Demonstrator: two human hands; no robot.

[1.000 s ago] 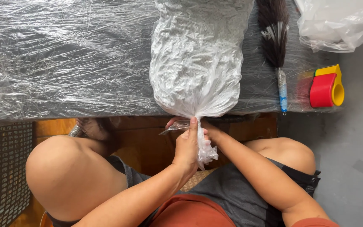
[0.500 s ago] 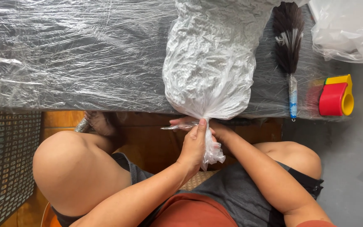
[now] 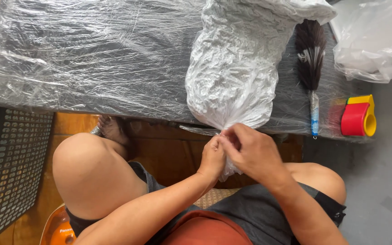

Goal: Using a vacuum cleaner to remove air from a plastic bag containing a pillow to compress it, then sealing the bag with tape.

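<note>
Right hand (image 3: 250, 152) shifted onto one bag (image 3: 234, 72)

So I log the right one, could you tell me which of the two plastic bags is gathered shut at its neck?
The stuffed, crinkled white plastic bag at table centre; both hands pinch its neck. The looser translucent bag lies untouched at the right.

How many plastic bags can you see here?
2. A stuffed white bag lies on the wrapped table, its neck pinched by the left hand and right hand. An emptier clear bag sits top right. Others may lie outside the view.

Bright even daylight; glare on plastic wrap (image 3: 91, 54); sharp focus throughout.
</note>
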